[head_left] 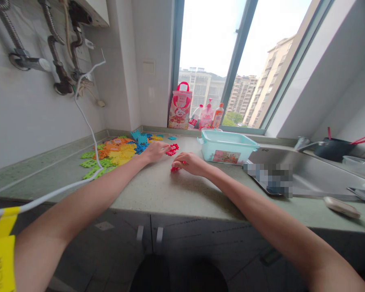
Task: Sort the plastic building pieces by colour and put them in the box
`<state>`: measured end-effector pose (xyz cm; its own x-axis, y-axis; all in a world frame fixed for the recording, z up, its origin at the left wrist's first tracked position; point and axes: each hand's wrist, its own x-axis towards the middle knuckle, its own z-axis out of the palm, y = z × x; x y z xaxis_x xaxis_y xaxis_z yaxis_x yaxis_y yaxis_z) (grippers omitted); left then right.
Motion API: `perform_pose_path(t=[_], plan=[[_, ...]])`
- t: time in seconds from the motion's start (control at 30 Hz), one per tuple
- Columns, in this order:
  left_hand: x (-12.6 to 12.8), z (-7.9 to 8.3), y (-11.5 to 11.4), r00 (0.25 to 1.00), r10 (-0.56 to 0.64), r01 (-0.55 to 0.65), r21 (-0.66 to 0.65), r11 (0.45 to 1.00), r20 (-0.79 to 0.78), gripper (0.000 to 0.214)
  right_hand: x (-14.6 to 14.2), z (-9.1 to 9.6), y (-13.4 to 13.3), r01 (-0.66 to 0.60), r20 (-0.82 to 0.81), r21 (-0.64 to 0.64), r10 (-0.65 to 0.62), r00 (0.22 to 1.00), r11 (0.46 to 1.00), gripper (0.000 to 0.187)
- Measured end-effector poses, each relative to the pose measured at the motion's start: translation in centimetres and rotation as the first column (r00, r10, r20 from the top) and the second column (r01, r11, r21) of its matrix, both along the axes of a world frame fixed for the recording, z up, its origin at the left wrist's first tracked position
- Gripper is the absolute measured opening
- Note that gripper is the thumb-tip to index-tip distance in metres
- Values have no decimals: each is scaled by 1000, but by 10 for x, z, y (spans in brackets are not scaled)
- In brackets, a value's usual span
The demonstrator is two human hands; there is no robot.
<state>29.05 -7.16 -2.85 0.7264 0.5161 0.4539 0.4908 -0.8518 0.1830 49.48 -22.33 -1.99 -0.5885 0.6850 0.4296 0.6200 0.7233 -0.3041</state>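
Note:
My left hand [155, 152] is closed on the edge of a red interlocking puzzle piece [172, 149] with a toothed outline, just above the countertop [158, 190]. Slightly nearer and to the right, my right hand [191, 164] pinches a second red puzzle piece [175, 167], partly covered by its fingers. The two red pieces are apart. Left of my left hand spreads a heap of similar pieces: yellow ones [121, 154], green ones [91, 163], orange ones [111, 145] and blue ones [142, 142].
A turquoise plastic bin [228, 144] stands behind my right forearm, beside the steel sink [313, 170]. A gift bag [180, 107] and several bottles [206, 117] line the window. The white cable [93, 129] crosses the left counter. A beige oblong object [342, 207] lies at the right.

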Motion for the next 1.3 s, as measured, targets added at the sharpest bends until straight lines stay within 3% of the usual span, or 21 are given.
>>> perform_pose_path(t=[0.1,0.27,0.5,0.63,0.83,1.0,1.17,1.3], plan=[[-2,2,-1,995,-53,50,34,998,85,49,0,0,0,23,-6,-19,-23,1000,1000,56],[-6,0,0,998,-37,38,19,999,-55,39,1,0,-1,49,-25,-43,-50,998,998,62],[-3,-6,0,989,-31,26,-36,999,-143,42,-2,-4,0,66,-25,-56,-68,997,996,65],[-2,-6,0,986,-56,41,-102,994,-156,41,-5,-2,-1,66,16,-54,-65,998,996,56],[-2,-4,1,988,-52,51,-10,999,-148,38,-5,0,-6,11,80,12,-12,997,1000,24],[-3,-5,0,990,3,5,52,999,-143,46,0,9,-14,55,102,21,-56,993,998,38],[-2,-3,-5,981,-82,78,-30,996,-174,51,1,16,-20,-31,215,-7,31,976,1000,17],[-3,-2,-4,976,-119,107,-77,991,-180,47,2,17,-21,-68,211,-35,74,975,997,15]])
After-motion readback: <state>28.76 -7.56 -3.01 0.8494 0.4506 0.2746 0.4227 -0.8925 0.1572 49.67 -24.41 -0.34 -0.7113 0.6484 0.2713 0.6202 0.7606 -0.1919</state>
